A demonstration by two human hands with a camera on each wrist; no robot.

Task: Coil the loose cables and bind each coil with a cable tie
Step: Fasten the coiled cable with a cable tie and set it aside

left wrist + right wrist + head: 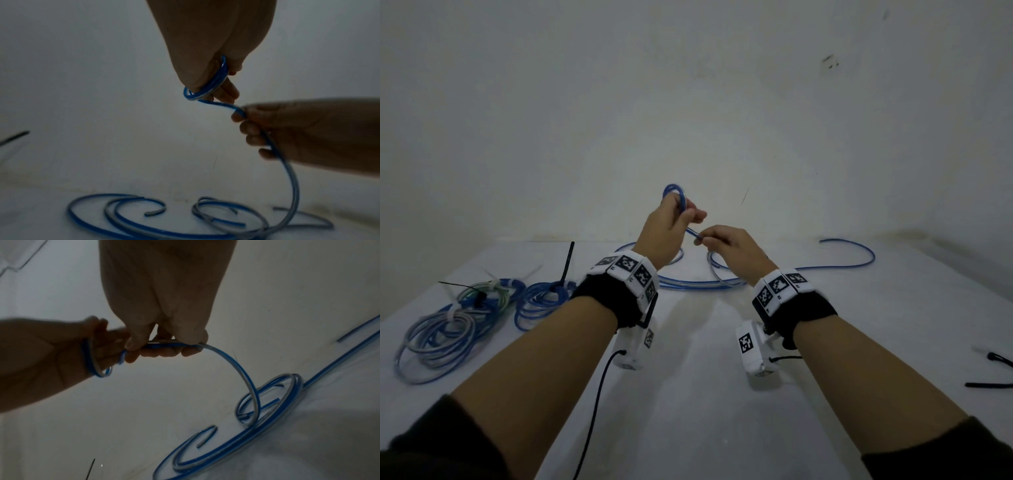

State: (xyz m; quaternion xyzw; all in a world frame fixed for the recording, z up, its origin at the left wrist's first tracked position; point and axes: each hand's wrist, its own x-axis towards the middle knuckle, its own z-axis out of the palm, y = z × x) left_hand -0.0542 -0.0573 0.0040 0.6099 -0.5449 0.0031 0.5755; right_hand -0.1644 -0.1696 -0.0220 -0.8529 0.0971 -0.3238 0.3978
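Blue cable (756, 279) mostly trails loose on the bench (705, 394); only a first small loop sits in your left hand (666, 233), fingers curled round it. Right hand (732, 248) pinches the strand just beside. Feed each turn the same size into the left grip, no twist. Cable ties (993, 370) wait at right; bound coils (482, 308) lie left.

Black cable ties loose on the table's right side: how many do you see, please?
2: the farther tie at the right edge, the nearer tie just before it; others may lie off-frame.
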